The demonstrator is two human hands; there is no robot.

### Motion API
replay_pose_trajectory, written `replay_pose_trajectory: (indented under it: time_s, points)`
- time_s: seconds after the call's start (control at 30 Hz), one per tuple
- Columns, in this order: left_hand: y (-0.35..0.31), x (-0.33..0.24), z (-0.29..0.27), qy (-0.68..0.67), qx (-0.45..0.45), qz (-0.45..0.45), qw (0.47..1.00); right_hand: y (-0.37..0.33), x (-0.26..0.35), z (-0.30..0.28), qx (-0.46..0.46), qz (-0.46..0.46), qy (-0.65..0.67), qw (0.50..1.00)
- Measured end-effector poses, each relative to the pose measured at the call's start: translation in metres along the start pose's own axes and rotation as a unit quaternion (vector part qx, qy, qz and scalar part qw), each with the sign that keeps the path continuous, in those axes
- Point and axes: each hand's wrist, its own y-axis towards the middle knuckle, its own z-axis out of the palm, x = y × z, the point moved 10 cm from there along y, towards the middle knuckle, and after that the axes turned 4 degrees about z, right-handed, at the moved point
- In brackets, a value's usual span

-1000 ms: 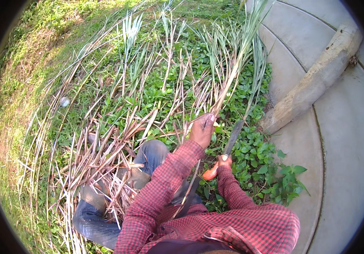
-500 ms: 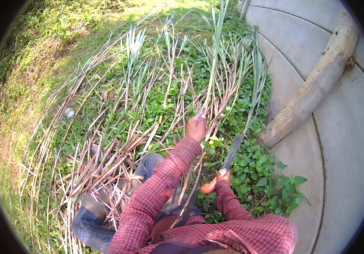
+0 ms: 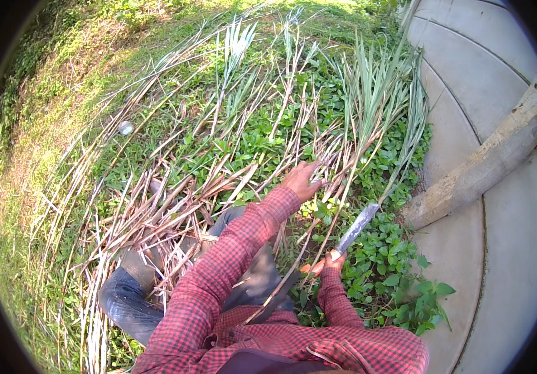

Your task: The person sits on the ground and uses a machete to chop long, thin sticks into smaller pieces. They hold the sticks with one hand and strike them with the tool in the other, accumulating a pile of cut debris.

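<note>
Brown dry stalks (image 3: pixel 156 215) lie heaped toward the lower left edge of the grass (image 3: pixel 25 187), around a bent leg (image 3: pixel 128 305). The left hand (image 3: pixel 303 181) is released and spread, near the base of the green-leaved stalks (image 3: pixel 368 93); contact cannot be determined. The right hand (image 3: pixel 332 260) grasps the machete (image 3: pixel 357 229) by its orange handle (image 3: pixel 313 268), blade pointing forward and right. The green-leaved stalks fan out at the grass's upper right edge, beside the concrete paving (image 3: pixel 518 262). A log (image 3: pixel 483 163) lies across the paving from its left edge.
</note>
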Motion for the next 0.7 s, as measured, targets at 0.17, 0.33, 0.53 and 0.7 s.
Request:
replay_pose_trajectory:
  time_s: [0.17, 0.33, 0.53, 0.7]
  points:
    - [-0.068, 0.073, -0.075, 0.097, -0.166, -0.043, 0.98, 0.005, -0.01, 0.003, -0.023, 0.025, -0.024, 0.999]
    - [-0.165, 0.193, -0.157, 0.283, -0.144, -0.303, 0.898, 0.005, -0.013, 0.004, -0.028, 0.043, -0.006, 0.999]
    - [-0.241, 0.258, -0.166, 0.321, -0.018, -0.393, 0.861, 0.007, -0.026, 0.001, -0.051, 0.081, -0.058, 0.994]
    - [-0.248, 0.267, -0.135, 0.173, 0.045, -0.391, 0.903, 0.025, -0.047, 0.011, -0.027, 0.061, 0.063, 0.996]
